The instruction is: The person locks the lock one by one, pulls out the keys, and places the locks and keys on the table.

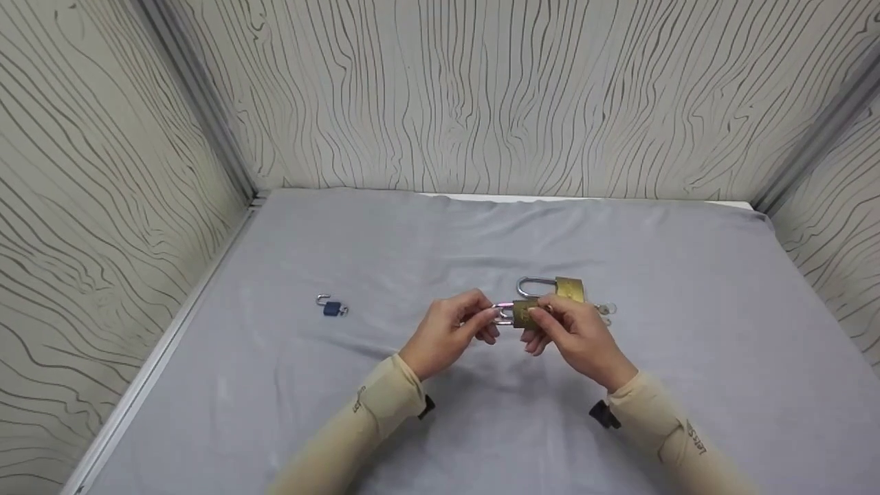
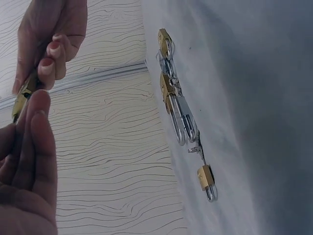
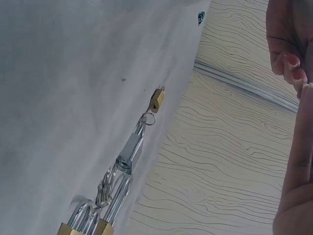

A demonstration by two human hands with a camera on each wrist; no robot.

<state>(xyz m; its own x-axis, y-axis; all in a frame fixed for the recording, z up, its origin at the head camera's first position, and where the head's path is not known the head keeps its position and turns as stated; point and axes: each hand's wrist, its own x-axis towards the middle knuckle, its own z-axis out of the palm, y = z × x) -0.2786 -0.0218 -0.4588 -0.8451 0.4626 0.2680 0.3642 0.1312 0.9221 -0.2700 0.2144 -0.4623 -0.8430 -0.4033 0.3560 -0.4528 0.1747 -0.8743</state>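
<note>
Over the cloth, my left hand (image 1: 443,331) pinches the silver shackle of a brass padlock (image 1: 521,314). My right hand (image 1: 584,337) grips that padlock's body between thumb and fingers. The padlock lies sideways, its shackle pointing left. In the left wrist view the held brass padlock (image 2: 22,98) shows edge-on between both hands. Whether its shackle is locked cannot be made out. Just behind the right hand lies a larger brass padlock (image 1: 569,289) with a long shackle, and keys (image 1: 606,309) are beside it. The right wrist view hides the held padlock.
A small blue padlock (image 1: 332,309) with its shackle raised lies to the left on the grey cloth (image 1: 309,412). Wrist views show several padlocks in a row, among them a silver padlock (image 3: 130,147) and a small brass padlock (image 3: 157,100). Patterned panels (image 1: 447,96) enclose the table.
</note>
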